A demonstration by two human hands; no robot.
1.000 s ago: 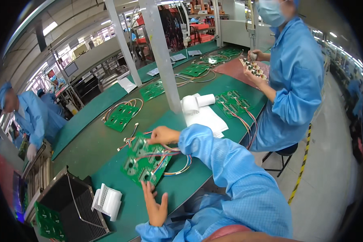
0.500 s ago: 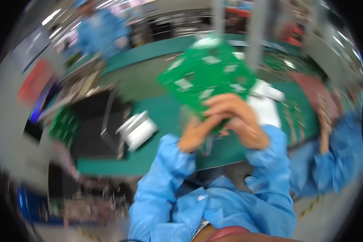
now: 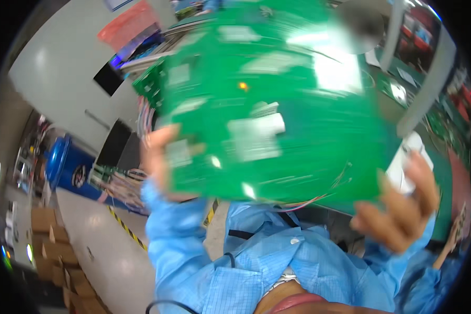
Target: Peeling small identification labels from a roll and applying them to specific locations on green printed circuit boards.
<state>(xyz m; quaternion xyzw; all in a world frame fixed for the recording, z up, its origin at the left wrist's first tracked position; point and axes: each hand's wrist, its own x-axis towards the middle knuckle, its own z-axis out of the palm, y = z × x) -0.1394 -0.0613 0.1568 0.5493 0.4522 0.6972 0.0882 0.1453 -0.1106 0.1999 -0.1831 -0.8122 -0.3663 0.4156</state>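
A large green circuit board panel (image 3: pixel 309 162) fills the middle of the view, raised close and smeared by motion. It has pale patches, a bright glare at the upper right and thin wires along its lower edge. My left hand (image 3: pixel 159 157) grips the panel's left edge, with its fingers partly hidden behind it. Beside the lower right corner is my right hand (image 3: pixel 400 206), blurred, fingers spread, with nothing visible in it. A white object (image 3: pixel 403 165) shows just behind that hand.
A blue drum (image 3: pixel 70 162) and stacked cardboard boxes (image 3: pixel 55 240) stand at the left. Bundled wires (image 3: pixel 123 186) hang near the drum. At the right, a grey post (image 3: pixel 429 78) rises by the green bench (image 3: pixel 442 178), and a co-worker's hand (image 3: pixel 458 230) shows low down.
The panel has come much nearer and now hides most of the bench. My hands have moved apart, left to its left edge, right off to its lower right. The view has swung left.
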